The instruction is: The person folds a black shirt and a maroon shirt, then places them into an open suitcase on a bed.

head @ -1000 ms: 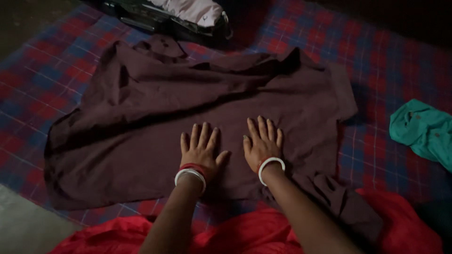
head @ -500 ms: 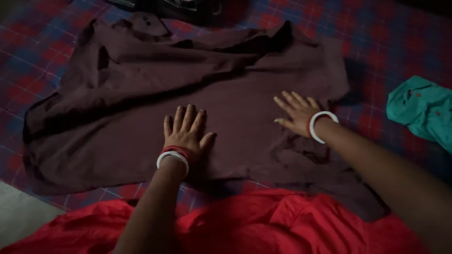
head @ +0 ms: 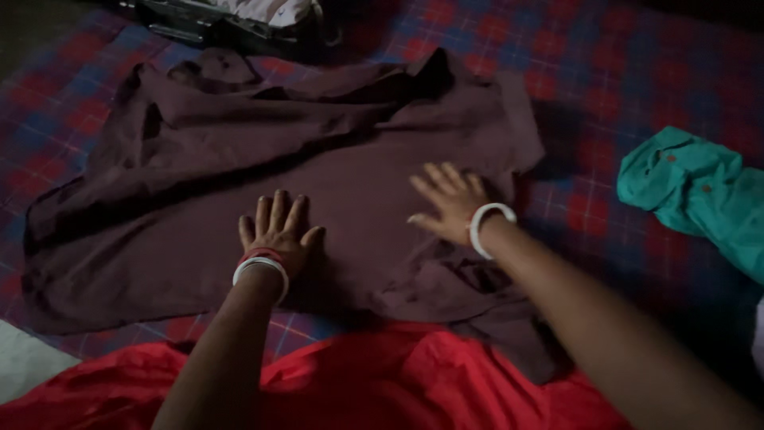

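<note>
A dark maroon garment [head: 239, 159] lies spread over a red and blue checked cloth [head: 605, 95]. My left hand [head: 274, 231] presses flat on the garment near its front edge, fingers apart, with a white and a red bangle at the wrist. My right hand [head: 450, 201] also lies flat on the garment, toward its right side, fingers spread and pointing up-left, a white bangle on the wrist. Neither hand grips anything. The garment's upper part is creased and bunched.
Red fabric [head: 398, 382] covers my lap at the bottom. A teal garment [head: 700, 195] lies crumpled at the right. A dark bag with pale cloth in it [head: 231, 20] sits at the top left. A pale floor strip [head: 24, 362] shows at bottom left.
My right hand has slid from beside the left hand out to the garment's right side, over the fabric. The left hand stays pressed in place. The view has shifted.
</note>
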